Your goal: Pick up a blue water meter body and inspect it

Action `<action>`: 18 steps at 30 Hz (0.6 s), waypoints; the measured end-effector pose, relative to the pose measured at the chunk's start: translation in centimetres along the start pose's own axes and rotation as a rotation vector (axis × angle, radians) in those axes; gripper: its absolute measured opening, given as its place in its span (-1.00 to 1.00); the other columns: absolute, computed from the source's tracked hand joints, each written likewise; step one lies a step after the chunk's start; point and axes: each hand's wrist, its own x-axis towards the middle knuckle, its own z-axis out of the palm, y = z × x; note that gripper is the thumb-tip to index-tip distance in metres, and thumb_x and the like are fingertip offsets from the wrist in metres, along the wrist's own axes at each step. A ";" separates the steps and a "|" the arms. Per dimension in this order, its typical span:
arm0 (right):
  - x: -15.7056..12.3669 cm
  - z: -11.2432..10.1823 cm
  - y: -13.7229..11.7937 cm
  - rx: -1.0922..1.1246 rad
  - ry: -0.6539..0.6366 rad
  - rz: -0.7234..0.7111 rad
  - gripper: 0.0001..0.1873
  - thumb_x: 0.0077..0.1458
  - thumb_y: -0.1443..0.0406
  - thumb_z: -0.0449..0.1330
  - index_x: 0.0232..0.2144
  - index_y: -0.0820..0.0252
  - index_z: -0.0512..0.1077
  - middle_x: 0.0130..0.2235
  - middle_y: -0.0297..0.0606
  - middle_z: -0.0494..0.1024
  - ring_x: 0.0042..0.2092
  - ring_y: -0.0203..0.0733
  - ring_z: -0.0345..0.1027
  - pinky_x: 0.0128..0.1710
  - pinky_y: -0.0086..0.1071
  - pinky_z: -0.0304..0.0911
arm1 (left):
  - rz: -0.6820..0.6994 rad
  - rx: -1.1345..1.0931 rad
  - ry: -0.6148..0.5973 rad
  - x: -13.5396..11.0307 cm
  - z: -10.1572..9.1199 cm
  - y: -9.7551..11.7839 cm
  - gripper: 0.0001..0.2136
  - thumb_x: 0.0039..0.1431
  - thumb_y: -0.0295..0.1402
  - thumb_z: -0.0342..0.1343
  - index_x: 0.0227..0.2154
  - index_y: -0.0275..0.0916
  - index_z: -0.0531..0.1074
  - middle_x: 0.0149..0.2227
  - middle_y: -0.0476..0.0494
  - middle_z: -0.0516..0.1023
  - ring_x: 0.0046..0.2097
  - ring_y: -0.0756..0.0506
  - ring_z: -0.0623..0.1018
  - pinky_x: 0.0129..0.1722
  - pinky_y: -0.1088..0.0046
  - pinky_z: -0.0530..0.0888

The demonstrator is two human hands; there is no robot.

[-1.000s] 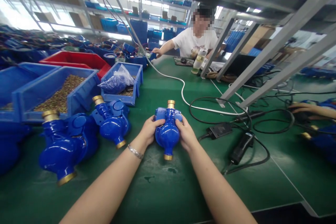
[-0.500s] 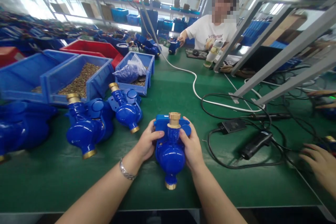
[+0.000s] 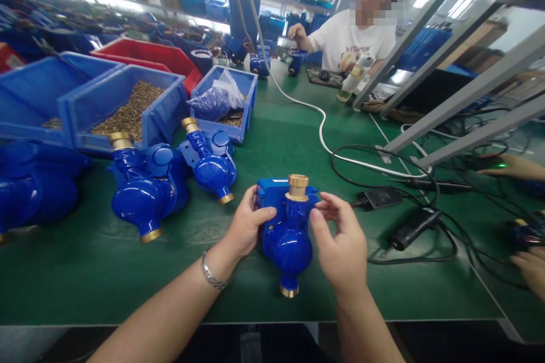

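Observation:
A blue water meter (image 3: 289, 247) with brass threaded ends stands on the green bench in front of me. My left hand (image 3: 247, 224) grips its left side, thumb on the front and fingers behind, partly hidden by the meter. Close to the meter's right side is my right hand (image 3: 340, 238), its thumb and curved fingers apart and holding nothing; I cannot tell whether a fingertip touches the casing. Two more blue meters, one nearer (image 3: 142, 198) and one smaller-looking (image 3: 213, 167), sit to the left. Another blue body (image 3: 36, 190) is at the left edge.
Blue bins (image 3: 166, 105) of small brass parts and a red bin (image 3: 170, 59) stand at the back left. A black electric screwdriver (image 3: 415, 227) lies among cables on the right, near grey metal struts (image 3: 460, 119). A co-worker (image 3: 353, 39) sits across; another person's hands (image 3: 530, 269) are at right.
My right hand has loosened from the meter and moved slightly right, while my left keeps its grip. The view has shifted a little. The co-worker's hand across the bench has risen off a blue part.

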 end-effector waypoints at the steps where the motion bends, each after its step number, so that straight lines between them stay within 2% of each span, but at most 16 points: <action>1: -0.4 -0.1 -0.5 -0.031 -0.062 -0.038 -0.61 0.10 0.13 0.07 -0.06 0.20 0.30 -0.22 -0.16 0.42 -0.23 -0.12 0.33 -0.17 -0.19 0.28 | 0.010 0.018 -0.007 -0.1 0.0 0.0 -0.46 -0.24 -0.42 0.29 -0.11 -0.26 0.27 -0.19 -0.12 0.46 -0.13 -0.14 0.44 -0.10 0.35 0.36; 3: -1.1 0.2 -1.2 -0.110 -0.173 -0.058 -0.50 0.08 0.12 0.07 0.05 0.21 0.20 -0.12 -0.10 0.41 -0.19 -0.04 0.34 -0.17 -0.12 0.29 | 0.036 0.045 -0.021 -0.3 0.1 -0.1 -0.45 -0.22 -0.41 0.29 -0.09 -0.25 0.25 -0.14 -0.14 0.44 -0.08 -0.15 0.43 -0.06 0.34 0.35; 5: -1.4 0.6 -1.4 -0.177 -0.206 -0.042 -0.42 0.08 0.11 0.06 0.11 0.22 0.11 -0.04 -0.05 0.38 -0.14 0.04 0.35 -0.15 -0.06 0.29 | 0.055 0.060 -0.032 -0.4 0.1 -0.2 -0.43 -0.20 -0.40 0.30 -0.06 -0.23 0.23 -0.09 -0.14 0.42 -0.04 -0.17 0.41 -0.02 0.33 0.33; 10: -2.0 1.3 -0.5 -0.142 -0.083 -0.048 -0.47 0.11 0.10 0.06 0.07 0.22 0.13 -0.04 -0.02 0.38 -0.08 0.03 0.34 -0.12 -0.13 0.29 | 0.071 0.083 -0.145 -1.1 -0.2 -0.2 -0.34 -0.22 -0.40 0.33 -0.01 -0.19 0.16 0.01 -0.18 0.37 0.07 -0.22 0.36 0.06 0.30 0.30; 13: -3.6 1.1 0.7 -0.073 0.010 -0.068 -0.48 0.11 0.13 0.10 0.06 0.21 0.12 -0.02 0.00 0.34 -0.03 0.04 0.30 -0.10 -0.14 0.27 | 0.133 0.253 -0.140 -2.3 -0.1 0.0 -0.25 -0.26 -0.39 0.35 0.04 -0.15 0.11 0.06 -0.22 0.32 0.10 -0.26 0.33 0.10 0.26 0.28; 16: -6.2 0.2 2.4 0.027 0.114 -0.082 -0.48 0.09 0.19 0.12 0.06 0.17 0.10 -0.05 -0.02 0.32 -0.03 0.04 0.29 -0.08 -0.11 0.24 | 0.313 0.572 -0.087 -4.1 0.3 0.1 -0.20 -0.28 -0.40 0.35 0.09 -0.10 0.10 0.06 -0.23 0.31 0.09 -0.29 0.34 0.09 0.20 0.28; 18: -7.9 -0.7 3.7 0.068 0.148 -0.081 -0.48 0.06 0.20 0.15 0.05 0.14 0.11 -0.10 -0.05 0.35 -0.09 0.05 0.32 -0.08 -0.07 0.23 | 0.549 0.703 -0.128 -5.3 0.5 0.3 -0.16 -0.29 -0.46 0.33 0.12 -0.06 0.09 0.07 -0.23 0.31 0.08 -0.31 0.35 0.08 0.15 0.30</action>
